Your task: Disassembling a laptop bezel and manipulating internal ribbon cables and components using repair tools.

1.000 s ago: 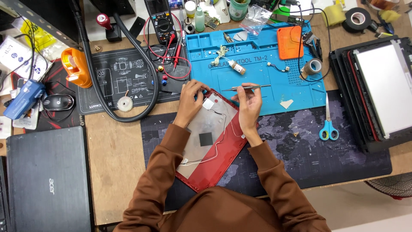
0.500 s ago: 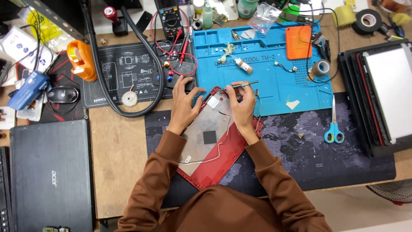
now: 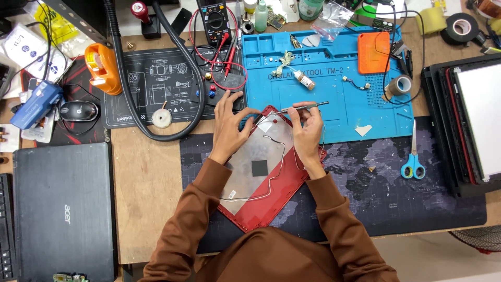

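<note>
Right hand (image 3: 308, 128) pinches slim metal tweezers (image 3: 300, 109), long axis running toward the left hand (image 3: 229, 125), which presses flat (fingers spread) on the red laptop lid (image 3: 261, 209) between both.

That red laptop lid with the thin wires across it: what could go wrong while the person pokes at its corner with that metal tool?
The right hand holds metal tweezers at the top corner of the red lid; a slip might scratch the lid's silvery inner panel. The thin wires lie loose across it, close to that hand, and could snag. The left hand steadies only the top edge, so the lid might pivot.
</note>
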